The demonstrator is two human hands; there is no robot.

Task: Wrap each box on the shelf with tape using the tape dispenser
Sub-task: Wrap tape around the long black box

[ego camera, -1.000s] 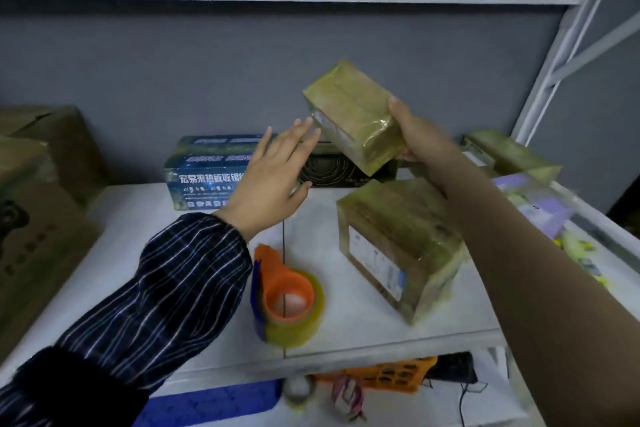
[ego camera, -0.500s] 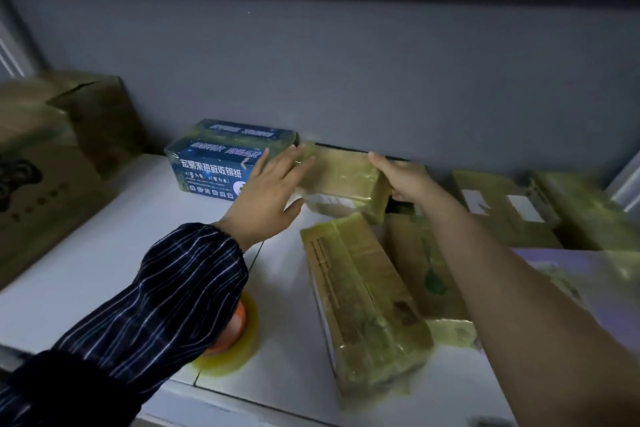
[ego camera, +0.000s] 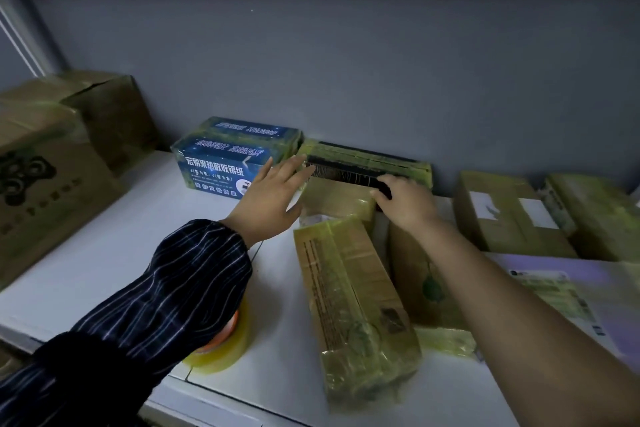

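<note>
A small tape-wrapped brown box lies on the white shelf in front of a black box at the back wall. My left hand has straight fingers that touch the small box's left side. My right hand holds its right end, fingers curled over the far top corner. The tape dispenser, orange with a yellowish roll, sits near the shelf's front edge and is mostly hidden under my left sleeve. A long wrapped box lies just in front of the small one.
A blue printed box stands left of the black one. Brown cartons fill the left end. Two wrapped boxes sit at the back right, a flat one and a purple packet lie under my right arm.
My right hand has brought the small wrapped box down from the air onto the shelf by the black box. My left hand followed and now touches it. My view moved closer and leftward.
</note>
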